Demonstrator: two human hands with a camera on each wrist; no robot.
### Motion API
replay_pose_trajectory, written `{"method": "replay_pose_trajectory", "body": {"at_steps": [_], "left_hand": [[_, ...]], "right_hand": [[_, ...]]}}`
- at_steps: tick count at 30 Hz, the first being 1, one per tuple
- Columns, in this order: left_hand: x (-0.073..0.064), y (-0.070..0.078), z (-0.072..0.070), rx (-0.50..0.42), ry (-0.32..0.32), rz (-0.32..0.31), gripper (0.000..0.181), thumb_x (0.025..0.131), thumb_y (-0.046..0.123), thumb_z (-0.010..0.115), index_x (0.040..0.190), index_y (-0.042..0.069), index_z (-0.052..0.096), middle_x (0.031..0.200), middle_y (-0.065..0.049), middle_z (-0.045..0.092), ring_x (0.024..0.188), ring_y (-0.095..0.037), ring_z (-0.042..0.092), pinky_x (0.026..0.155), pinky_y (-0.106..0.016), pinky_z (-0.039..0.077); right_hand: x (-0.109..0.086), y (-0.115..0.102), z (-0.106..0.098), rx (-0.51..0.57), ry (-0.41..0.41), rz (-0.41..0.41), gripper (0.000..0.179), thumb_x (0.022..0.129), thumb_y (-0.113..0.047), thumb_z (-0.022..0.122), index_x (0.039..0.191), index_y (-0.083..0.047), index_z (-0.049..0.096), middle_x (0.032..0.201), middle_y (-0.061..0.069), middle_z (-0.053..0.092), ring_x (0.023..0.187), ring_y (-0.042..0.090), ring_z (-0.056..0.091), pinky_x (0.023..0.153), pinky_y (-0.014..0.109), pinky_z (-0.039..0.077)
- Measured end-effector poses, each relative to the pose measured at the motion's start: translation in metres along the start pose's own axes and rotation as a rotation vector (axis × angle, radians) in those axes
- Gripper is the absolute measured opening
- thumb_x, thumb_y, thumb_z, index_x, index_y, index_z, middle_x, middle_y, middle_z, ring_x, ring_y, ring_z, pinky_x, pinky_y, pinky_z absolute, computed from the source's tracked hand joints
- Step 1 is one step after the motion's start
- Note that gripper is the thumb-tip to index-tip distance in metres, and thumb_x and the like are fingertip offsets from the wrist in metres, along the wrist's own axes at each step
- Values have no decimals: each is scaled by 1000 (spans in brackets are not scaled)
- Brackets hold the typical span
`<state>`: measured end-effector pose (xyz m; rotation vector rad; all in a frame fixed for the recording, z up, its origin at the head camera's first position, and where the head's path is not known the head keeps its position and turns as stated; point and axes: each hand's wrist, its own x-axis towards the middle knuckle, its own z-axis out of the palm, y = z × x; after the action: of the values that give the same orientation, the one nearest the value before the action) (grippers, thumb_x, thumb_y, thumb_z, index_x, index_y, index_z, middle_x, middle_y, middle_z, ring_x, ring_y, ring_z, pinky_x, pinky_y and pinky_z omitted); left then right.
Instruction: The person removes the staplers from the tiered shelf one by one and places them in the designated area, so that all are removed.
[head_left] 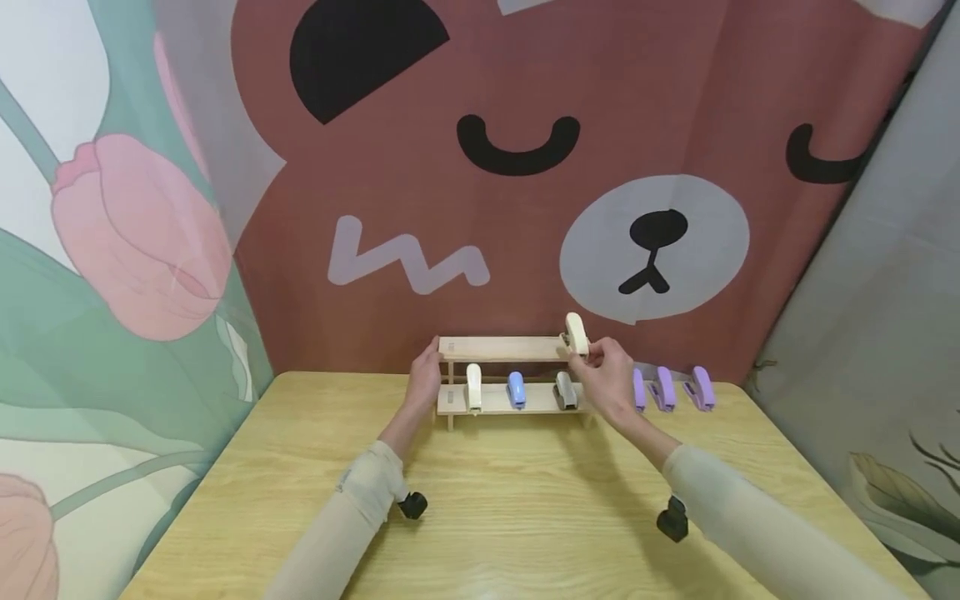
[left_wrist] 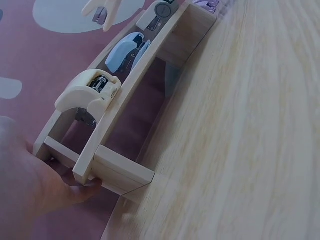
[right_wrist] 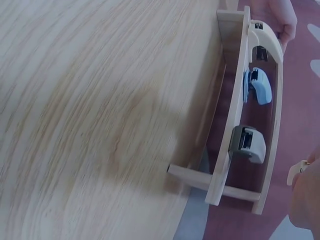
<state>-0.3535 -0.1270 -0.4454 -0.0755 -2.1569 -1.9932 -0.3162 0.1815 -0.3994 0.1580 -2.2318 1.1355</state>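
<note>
A two-tier wooden rack [head_left: 487, 349] stands at the back of the table. My left hand [head_left: 424, 377] grips its left end; in the left wrist view, a fingertip [left_wrist: 90, 191] shows against the end of the lower tier. At the upper tier's right end, my right hand [head_left: 607, 382] pinches a cream stapler [head_left: 576, 332] tilted upright. Only a small part of that stapler [right_wrist: 297, 172] shows in the right wrist view. Along the lower tier are another cream stapler [head_left: 474, 387], a blue stapler [head_left: 516, 389] and a grey stapler [head_left: 566, 391].
Several purple staplers [head_left: 702, 388] stand in a row to the right of the rack, partly behind my right hand. The light wooden table [head_left: 480, 508] extends toward me. Behind it hangs a curtain [head_left: 420, 183] with a bear print.
</note>
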Motion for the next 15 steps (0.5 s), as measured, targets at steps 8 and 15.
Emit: {"method": "replay_pose_trajectory", "body": {"at_steps": [8, 15], "left_hand": [[-3, 0, 0, 13, -1, 11, 54, 108, 20, 33, 161, 10, 31, 166, 0, 25, 152, -22, 17, 121, -39, 14], [-1, -3, -2, 5, -5, 19, 54, 108, 21, 34, 161, 11, 29, 166, 1, 23, 152, -22, 16, 121, -41, 15]], "right_hand": [[-1, 15, -9, -16, 21, -7, 18, 86, -11, 76, 91, 1, 64, 85, 13, 63, 76, 24, 58, 68, 32, 46], [0, 25, -17, -19, 47, -6, 17, 86, -9, 77, 90, 2, 64, 84, 12, 63, 73, 23, 57, 65, 29, 46]]}}
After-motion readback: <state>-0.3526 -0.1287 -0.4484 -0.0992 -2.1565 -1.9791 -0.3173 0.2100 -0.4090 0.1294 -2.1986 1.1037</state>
